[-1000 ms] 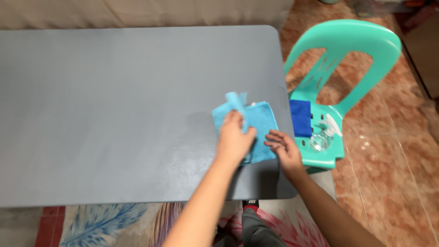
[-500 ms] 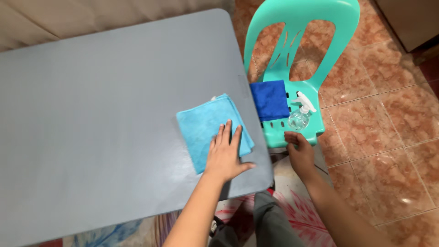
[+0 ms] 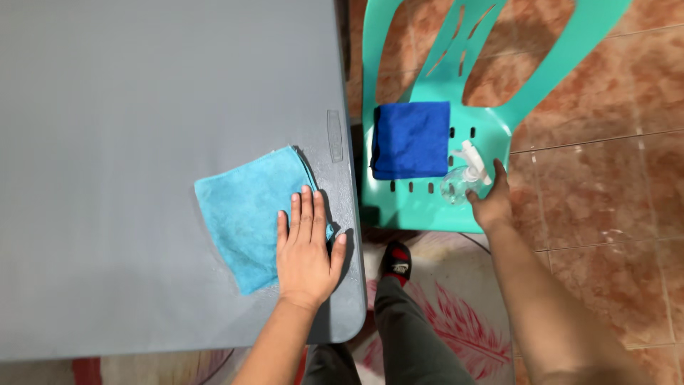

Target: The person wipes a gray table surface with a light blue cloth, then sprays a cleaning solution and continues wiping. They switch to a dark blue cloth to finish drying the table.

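- The left hand (image 3: 305, 246) now lies flat and open on the folded light blue cloth (image 3: 246, 214) near the grey table (image 3: 142, 107) corner
- The right hand (image 3: 491, 203) has reached the clear spray bottle (image 3: 459, 182) on the green chair (image 3: 427, 207), fingers starting to curl around it beside the dark blue cloth (image 3: 411, 139)

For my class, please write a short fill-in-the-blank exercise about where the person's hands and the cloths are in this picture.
1. The left hand lies flat on the light blue ____ on the grey table.
2. The dark blue cloth lies on the seat of the green ____.
3. The right hand touches the clear spray ____.

Missing words: cloth; chair; bottle
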